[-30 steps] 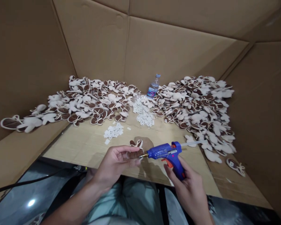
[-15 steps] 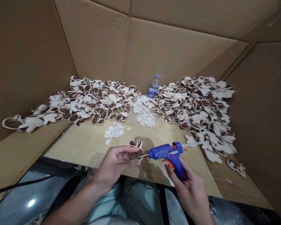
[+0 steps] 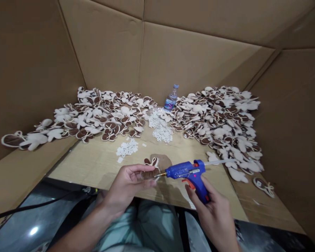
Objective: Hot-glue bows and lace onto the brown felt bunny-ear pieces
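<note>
Between its thumb and fingers, my left hand (image 3: 128,185) pinches a brown bunny-shaped fabric piece (image 3: 148,174) with a cream edge and a string bow. My right hand (image 3: 215,206) grips a blue glue gun (image 3: 186,170) by its handle, fingers near the orange trigger. A clear glue stick (image 3: 220,162) sticks out of the gun's back end, and a small red light glows on its side. The metal nozzle (image 3: 161,174) points left and meets the brown face of the fabric piece, or lies just over it. A brownish round patch (image 3: 161,161) shows on the board behind.
Heaps of brown-and-white bunny pieces stand at left (image 3: 94,115) and right (image 3: 225,122). White tags lie in a small pile (image 3: 127,147) and a larger pile (image 3: 161,129). A water bottle (image 3: 171,99) stands by the back cardboard wall (image 3: 199,56). One bunny piece (image 3: 264,186) lies apart at right.
The view has shifted very slightly. Both hands, the glue gun and the bunny piece hold nearly the same position, with the nozzle still at the brown fabric.
</note>
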A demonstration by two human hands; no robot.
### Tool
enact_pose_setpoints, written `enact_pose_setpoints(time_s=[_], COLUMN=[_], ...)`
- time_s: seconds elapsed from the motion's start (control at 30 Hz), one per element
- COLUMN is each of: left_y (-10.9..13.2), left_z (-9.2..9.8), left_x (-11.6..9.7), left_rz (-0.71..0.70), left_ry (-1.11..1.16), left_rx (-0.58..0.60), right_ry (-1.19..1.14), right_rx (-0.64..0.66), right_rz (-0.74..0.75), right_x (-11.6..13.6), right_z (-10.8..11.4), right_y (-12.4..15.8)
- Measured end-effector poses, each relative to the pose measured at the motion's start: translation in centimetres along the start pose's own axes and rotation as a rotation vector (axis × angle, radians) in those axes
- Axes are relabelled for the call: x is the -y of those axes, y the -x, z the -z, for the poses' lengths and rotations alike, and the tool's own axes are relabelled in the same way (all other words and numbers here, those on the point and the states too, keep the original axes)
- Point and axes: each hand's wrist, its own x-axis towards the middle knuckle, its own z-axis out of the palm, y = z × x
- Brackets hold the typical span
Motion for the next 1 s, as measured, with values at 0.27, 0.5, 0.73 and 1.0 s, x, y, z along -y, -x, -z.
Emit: enact_pose_setpoints(time_s=[0.27, 0.5, 0.73, 1.0], left_y=[0.0, 0.0, 0.0, -1.2], left_z=[0.1, 0.0, 0.4, 2.9], left_x=[-0.1, -0.3, -0.6, -2.7], left_rz=[-0.007, -0.014, -0.057, -0.168], left_ry=[-0.027, -0.055, -0.13, -0.152], left_rx=[-0.005, -0.023, -0.047, -0.201], right_ry=[0.003, 0.024, 0.131, 0.337], right_rx=[-0.023, -0.039, 0.054, 0.14], right_rz=[0.0, 0.009, -0.135, -0.21], right_x=[-0.5, -0.4, -1.5, -5.2], right_z=[-0.1, 0.1, 0.5, -1.0], right_y=[0.2, 0.2, -1.0, -3.1])
